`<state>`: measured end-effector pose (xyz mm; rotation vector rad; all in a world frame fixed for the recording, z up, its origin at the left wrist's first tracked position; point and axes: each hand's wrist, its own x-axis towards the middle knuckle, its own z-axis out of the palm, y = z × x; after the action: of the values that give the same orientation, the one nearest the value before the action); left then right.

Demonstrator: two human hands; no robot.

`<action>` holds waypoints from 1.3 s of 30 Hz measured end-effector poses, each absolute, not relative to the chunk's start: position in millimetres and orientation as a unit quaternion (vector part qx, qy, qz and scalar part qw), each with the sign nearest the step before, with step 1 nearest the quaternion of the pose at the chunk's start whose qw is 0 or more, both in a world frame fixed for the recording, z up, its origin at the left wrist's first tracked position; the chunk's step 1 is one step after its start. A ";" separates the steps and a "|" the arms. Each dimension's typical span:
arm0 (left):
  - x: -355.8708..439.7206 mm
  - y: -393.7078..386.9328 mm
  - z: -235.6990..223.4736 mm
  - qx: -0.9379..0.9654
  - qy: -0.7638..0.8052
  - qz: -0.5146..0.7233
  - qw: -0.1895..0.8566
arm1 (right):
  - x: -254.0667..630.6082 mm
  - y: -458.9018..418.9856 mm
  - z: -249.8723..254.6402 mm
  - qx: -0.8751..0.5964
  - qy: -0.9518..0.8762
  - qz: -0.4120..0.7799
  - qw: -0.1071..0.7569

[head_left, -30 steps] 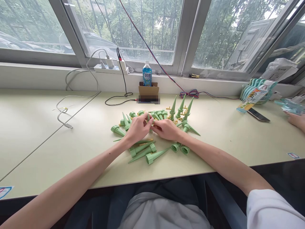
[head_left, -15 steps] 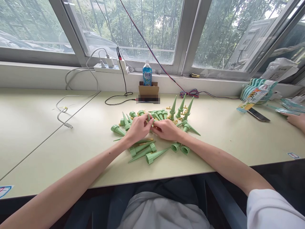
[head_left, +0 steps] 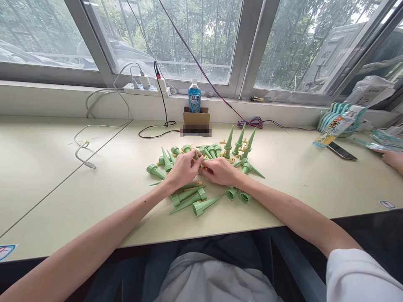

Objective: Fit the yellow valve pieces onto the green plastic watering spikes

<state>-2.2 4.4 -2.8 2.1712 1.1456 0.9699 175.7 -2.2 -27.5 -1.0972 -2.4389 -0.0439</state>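
"Where is the spike being handled?"

"In the middle of the frame, above the table (head_left: 285,167). The left hand (head_left: 183,168) has that green plastic spike (head_left: 197,154) pinched between thumb and fingers, its tip pointing up."

"And the right hand (head_left: 220,170)?"

"Right up against the left, its fingers curled narrow at the spike's lower part. I can't tell whether they grip it; the fingertips are hidden."

"What's lying round them?"

"More green spikes (head_left: 189,202), on their sides left of, behind and in front of the hands. Just right of centre, 3 upright spikes (head_left: 239,142) stand close together, with yellow valves (head_left: 223,142) on their sides. Below the right wrist, 2 ribbed green caps (head_left: 231,193) show their open ends."

"Anything further back?"

"A blue-labelled bottle (head_left: 194,99) at upper centre, upright, with a small cardboard box (head_left: 196,117) at its base. There's a white power strip (head_left: 146,90) at upper left, and a coil of red and blue wire (head_left: 252,123) right of centre, near the upright spikes."

"And over on the right?"

"A dark phone (head_left: 342,151) lies flat beside a clear pouch with an orange label (head_left: 336,128). Another person's hand (head_left: 393,160) reaches in at the right edge, touching some thin clear packaging (head_left: 371,145)."
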 end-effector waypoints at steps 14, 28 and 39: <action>-2.8 5.4 -4.1 0.794 0.423 0.351 0.259 | 175.5 -3.7 -26.1 -0.401 -0.889 -0.018 0.222; -2.4 4.5 -2.8 0.795 0.429 0.342 0.259 | 175.4 -2.9 -26.6 -0.395 -0.890 -0.012 0.229; -1.9 5.2 -5.4 0.807 0.422 0.344 0.229 | 172.0 -5.4 -24.7 -0.421 -0.878 -0.030 0.226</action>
<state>-1.9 5.2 -5.4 2.2205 1.1616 0.9471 172.0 -5.4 -24.7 -1.1611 -2.4192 -0.0820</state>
